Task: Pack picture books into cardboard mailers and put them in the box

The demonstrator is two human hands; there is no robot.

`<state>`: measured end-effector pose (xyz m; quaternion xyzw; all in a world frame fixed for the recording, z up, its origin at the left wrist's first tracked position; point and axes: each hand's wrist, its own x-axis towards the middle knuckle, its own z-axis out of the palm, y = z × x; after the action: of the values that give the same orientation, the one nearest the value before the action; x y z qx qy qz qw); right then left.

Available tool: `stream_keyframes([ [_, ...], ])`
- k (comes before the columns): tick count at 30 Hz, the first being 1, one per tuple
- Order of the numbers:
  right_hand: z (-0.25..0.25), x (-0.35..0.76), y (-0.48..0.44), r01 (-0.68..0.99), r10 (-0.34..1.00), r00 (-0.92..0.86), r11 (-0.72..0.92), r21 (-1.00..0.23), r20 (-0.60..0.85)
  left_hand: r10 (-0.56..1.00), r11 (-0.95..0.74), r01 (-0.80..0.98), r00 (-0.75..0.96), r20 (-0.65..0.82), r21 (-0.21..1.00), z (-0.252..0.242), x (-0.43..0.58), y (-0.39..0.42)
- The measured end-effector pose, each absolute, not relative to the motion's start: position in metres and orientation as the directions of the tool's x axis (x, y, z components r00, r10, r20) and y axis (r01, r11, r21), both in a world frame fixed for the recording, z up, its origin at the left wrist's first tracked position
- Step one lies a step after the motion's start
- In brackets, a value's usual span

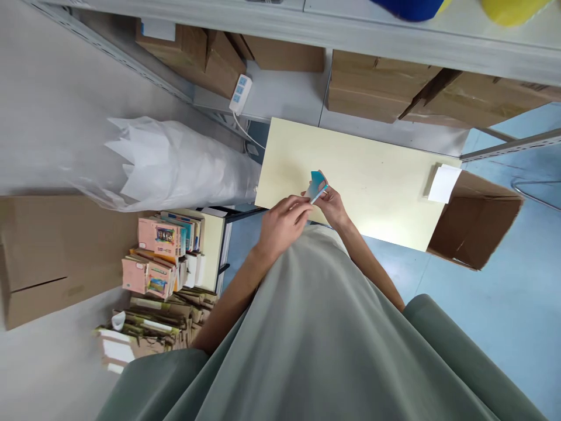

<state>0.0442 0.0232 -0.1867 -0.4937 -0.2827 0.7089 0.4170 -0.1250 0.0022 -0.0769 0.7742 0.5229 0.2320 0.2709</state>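
Both my hands meet over the near edge of a pale yellow table (372, 181). My right hand (331, 204) pinches a small teal and light-blue piece of paper (315, 184) that stands up from its fingers. My left hand (283, 225) has its fingertips curled in against the lower edge of the same paper. My grey-green top fills the lower middle of the view and hides the table's near edge below my hands.
An open brown carton (475, 225) with a white slip (443, 183) stands at the table's right end. Stacks of books (164, 251) and flat cardboard lie at left, beside a white plastic bag (175, 164). Cartons (377, 88) and a power strip (240, 93) sit on grey shelving behind.
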Motion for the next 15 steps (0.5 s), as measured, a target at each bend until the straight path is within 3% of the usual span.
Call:
stream_keyframes([
  [9,-0.182,0.039,0.037,-0.352,0.884,-0.179,-0.467,-0.812,-0.431,0.989,0.143,0.395,-0.013,-0.150,0.908,-0.102,-0.167,0.019],
  [12,-0.170,0.030,0.037,-0.264,0.922,-0.076,-0.386,-0.884,-0.380,0.970,0.244,0.247,-0.070,-0.233,0.938,-0.126,-0.186,0.029],
  [15,-0.152,0.014,0.037,-0.097,0.974,-0.003,-0.226,-0.969,-0.227,0.936,0.352,0.114,-0.063,-0.347,0.929,-0.146,-0.200,0.035],
])
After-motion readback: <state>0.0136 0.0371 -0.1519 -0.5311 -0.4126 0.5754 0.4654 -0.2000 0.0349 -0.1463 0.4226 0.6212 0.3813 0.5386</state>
